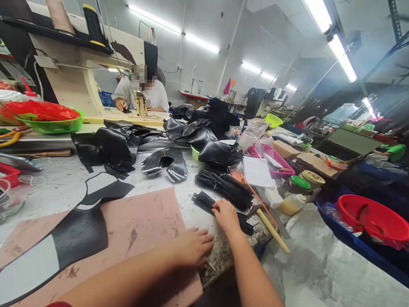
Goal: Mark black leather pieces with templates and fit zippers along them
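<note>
My right hand (227, 216) reaches to a thin bundle of black strips (204, 201), its fingers curled and pinching at the strips. My left hand (195, 246) lies palm down with fingers stretched out over the right edge of a pink board (150, 213); nothing shows in it. On the board's left side lies a flat black leather piece (81, 230) with pale grey areas. A thicker bundle of black strips (225, 185) sits just beyond my right hand. Further back is a tied stack of curved black pieces (165, 164).
A hammer (273, 230) lies at the table's right edge, near a notebook (257, 171), a pink basket (284, 164) and jars (299, 182). Piled black leather pieces (108, 147) stand before a sewing machine (73, 76). Another person (156, 96) sits behind it. A red basin (373, 217) is at right.
</note>
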The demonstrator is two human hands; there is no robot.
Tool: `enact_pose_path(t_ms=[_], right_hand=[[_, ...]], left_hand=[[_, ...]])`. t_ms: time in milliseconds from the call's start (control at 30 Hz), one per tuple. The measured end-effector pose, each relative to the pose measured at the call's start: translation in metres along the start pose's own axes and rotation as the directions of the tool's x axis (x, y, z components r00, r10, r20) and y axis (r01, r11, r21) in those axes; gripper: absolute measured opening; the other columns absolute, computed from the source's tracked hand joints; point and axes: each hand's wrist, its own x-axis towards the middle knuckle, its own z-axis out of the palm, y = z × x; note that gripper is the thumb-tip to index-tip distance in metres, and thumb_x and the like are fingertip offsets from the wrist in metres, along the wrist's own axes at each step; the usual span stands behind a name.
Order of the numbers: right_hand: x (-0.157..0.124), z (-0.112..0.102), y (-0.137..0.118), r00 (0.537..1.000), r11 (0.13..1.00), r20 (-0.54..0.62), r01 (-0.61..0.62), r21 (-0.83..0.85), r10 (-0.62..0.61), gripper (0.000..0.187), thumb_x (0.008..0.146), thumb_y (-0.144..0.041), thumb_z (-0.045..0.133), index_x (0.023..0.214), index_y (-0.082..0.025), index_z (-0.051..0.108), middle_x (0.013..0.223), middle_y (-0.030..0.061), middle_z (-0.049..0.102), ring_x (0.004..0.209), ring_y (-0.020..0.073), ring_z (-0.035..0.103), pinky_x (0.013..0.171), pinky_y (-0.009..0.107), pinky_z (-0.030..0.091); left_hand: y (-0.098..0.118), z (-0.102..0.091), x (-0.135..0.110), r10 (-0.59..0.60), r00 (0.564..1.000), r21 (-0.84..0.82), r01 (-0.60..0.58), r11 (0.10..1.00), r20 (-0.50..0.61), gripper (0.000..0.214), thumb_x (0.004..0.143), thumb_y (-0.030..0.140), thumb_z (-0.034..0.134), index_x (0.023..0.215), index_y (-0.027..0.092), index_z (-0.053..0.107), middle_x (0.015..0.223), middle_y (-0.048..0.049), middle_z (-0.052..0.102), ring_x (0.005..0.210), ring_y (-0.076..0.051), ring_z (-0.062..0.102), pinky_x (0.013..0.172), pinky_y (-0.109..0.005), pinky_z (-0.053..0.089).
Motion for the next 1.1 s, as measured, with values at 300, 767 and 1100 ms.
enact_pose_path(t_ms=[300, 767, 1100], right_hand=[[0.017, -0.003, -0.007, 0.992, 0.998, 0.125, -0.017, 0.052, 0.01, 0.005, 0.08, -0.016, 0.048, 0.079, -0.017, 0.052, 0.072, 0.0058, 0.06, 0.07, 0.0203, 0.055, 0.069, 0.03, 0.033], [0.028, -0.008, 0.021, 0.994, 0.79, 0.094, -0.096, 0.606, 0.048, 0.032, 0.068, -0.049, 0.051, 0.054, -0.02, 0.046, 0.072, 0.0029, 0.053, 0.077, 0.0183, 0.05, 0.073, 0.031, 0.04], [-0.088, -0.077, 0.088, 0.901, 0.257, 0.089, -0.214, 0.942, 0.426, 0.053, 0.052, -0.041, 0.077, 0.095, -0.025, 0.052, 0.055, -0.0068, 0.051, 0.039, 0.0068, 0.037, 0.034, 0.018, 0.031]], left_hand=[[-0.03, -0.017, 0.008, -0.085, 0.991, 0.067, 0.079, 0.995, 0.104, 0.011, 0.07, 0.027, 0.065, 0.066, 0.018, 0.06, 0.068, -0.004, 0.062, 0.066, -0.019, 0.056, 0.053, -0.027, 0.04], [-0.05, -0.003, 0.053, -0.225, 0.974, 0.109, 0.224, 0.968, -0.005, 0.032, 0.078, 0.039, 0.054, 0.095, 0.012, 0.057, 0.1, -0.0095, 0.06, 0.09, -0.021, 0.055, 0.073, -0.031, 0.039], [-0.043, 0.002, 0.065, -0.31, 0.944, 0.072, 0.319, 0.945, -0.109, 0.023, 0.081, 0.033, 0.049, 0.089, 0.014, 0.059, 0.084, -0.0094, 0.064, 0.084, -0.024, 0.053, 0.08, -0.039, 0.032]])
